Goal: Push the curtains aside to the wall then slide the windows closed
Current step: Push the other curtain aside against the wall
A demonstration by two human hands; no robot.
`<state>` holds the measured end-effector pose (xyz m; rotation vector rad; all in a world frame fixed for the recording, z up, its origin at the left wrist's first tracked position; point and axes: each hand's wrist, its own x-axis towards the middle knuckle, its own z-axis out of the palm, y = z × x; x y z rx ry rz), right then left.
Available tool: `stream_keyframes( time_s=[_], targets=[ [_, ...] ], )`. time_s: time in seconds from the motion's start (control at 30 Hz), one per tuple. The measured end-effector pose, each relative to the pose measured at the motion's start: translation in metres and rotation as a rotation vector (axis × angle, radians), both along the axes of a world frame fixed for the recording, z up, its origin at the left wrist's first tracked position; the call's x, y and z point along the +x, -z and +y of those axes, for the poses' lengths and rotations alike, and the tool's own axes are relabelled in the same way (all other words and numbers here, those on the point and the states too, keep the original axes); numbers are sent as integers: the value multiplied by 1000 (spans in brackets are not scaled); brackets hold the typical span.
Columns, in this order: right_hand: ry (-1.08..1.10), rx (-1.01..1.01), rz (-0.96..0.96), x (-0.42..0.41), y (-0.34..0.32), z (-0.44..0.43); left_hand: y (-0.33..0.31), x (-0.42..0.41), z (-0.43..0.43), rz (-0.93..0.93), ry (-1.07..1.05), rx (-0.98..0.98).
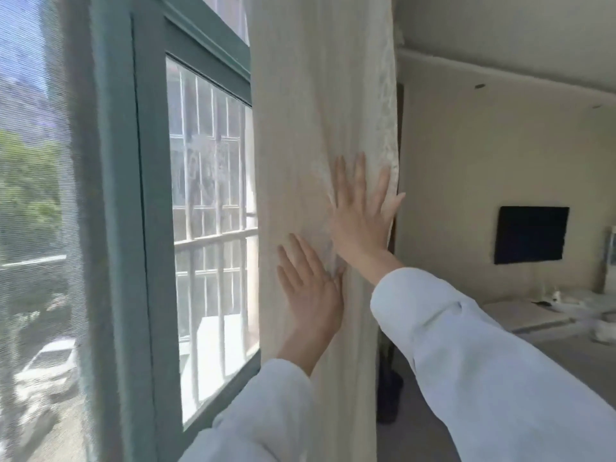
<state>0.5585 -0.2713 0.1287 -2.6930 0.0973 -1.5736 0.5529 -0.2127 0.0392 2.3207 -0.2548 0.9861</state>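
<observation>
A cream curtain hangs bunched in a tall column at the right end of the window. My left hand lies flat on its lower folds, fingers spread. Higher and to the right, my right hand presses flat on the fabric with fingers apart, near the curtain's right edge. Neither hand grips the cloth. The green-framed sliding window pane shows left of the curtain, with white security bars behind the glass. Further left is a mesh screen over the opening.
The thick green window frame stands between the screen and the glass pane. To the right the room opens out: a beige wall with a black wall-mounted TV, and a low surface with white items below it.
</observation>
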Motion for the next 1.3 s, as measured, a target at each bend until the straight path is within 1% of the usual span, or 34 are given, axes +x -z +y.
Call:
stream_keyframes(
  time_s=[0.17,0.33,0.5,0.63,0.7,0.77,0.83,0.87,0.9,0.93,0.97,1.0,1.07,1.13,1.23,1.3],
  targets=[
    [12,28,8,85,1,-21,4,91,-22,1,-20,-5],
    [21,19,14,172,-4,-42,3,189,-42,-39,53,-52],
    [6,42,51,276,-7,-63,2,299,-58,-28,105,-47],
    [27,81,82,346,2,-83,9,371,-81,22,168,-59],
    [35,100,95,371,5,-101,13,396,-98,23,177,-35],
    [54,97,99,396,8,-119,13,415,-115,-12,110,-15],
    [70,92,106,427,9,-137,14,437,-129,-138,10,-90],
    [76,97,113,439,8,-145,19,447,-131,-179,5,-93],
    [80,115,108,448,7,-152,28,453,-133,-200,69,-96],
    [71,139,96,457,6,-159,42,458,-137,-149,200,-116],
    [60,152,91,467,6,-165,59,464,-145,-44,349,-160],
    [42,150,96,476,5,-171,75,470,-155,40,412,-200],
    [4,107,111,498,2,-178,86,491,-177,83,354,-230],
    [-51,94,122,513,0,-177,75,508,-194,110,318,-265],
    [-98,87,80,537,-4,-190,48,529,-214,82,348,-273],
    [-116,81,68,550,-7,-202,35,528,-226,-9,347,-251]
  ],
)
